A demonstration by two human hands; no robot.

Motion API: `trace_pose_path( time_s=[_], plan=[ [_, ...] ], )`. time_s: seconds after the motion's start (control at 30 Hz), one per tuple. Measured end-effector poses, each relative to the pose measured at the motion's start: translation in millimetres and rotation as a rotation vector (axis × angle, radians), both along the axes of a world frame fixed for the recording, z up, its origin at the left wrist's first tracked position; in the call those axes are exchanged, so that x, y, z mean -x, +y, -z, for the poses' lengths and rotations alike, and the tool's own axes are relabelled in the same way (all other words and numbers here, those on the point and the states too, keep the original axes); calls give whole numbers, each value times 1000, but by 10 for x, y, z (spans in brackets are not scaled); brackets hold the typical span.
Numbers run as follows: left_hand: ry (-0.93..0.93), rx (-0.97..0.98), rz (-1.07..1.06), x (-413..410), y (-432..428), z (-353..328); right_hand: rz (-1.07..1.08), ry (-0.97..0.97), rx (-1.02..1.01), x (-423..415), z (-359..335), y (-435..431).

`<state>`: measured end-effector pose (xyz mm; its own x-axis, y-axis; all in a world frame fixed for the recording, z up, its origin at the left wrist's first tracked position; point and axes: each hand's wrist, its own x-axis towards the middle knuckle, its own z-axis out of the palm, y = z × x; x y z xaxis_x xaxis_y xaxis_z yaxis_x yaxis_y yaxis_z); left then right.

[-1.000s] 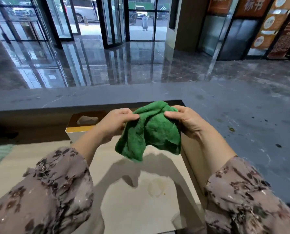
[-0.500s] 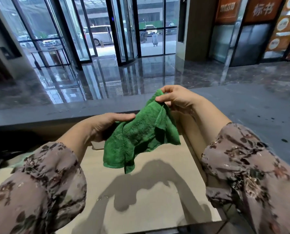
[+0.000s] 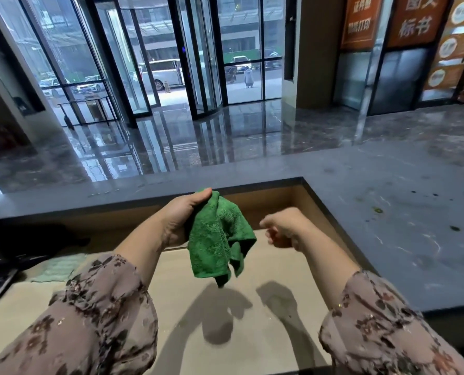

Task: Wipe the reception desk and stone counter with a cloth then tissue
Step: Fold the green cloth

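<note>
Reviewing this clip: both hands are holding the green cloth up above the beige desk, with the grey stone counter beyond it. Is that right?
Not quite. The head view shows only the left hand gripping the green cloth. The right hand is apart from it, fingers curled, holding nothing. The rest holds: the cloth hangs above the beige desk, with the grey stone counter beyond.
</note>
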<state>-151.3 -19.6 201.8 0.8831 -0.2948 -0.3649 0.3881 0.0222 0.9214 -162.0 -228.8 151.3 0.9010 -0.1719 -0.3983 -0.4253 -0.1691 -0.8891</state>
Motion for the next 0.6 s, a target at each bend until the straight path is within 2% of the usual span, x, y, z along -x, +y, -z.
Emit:
trace_pose_path(
  time_s=[0.07,0.13,0.23,0.43,0.6],
  plan=[
    [-2,14,-43,3,15,57,-143,191,-87,129,151,79],
    [-9,25,-77,10,11,118,-222,272,-232,163,271,146],
    [-17,24,-127,41,3,202,-170,225,-388,98,373,236],
    [16,167,-215,45,67,287,-166,238,-560,24,360,477],
    [19,168,-216,47,133,291,-66,206,-695,-107,385,676]
  ],
)
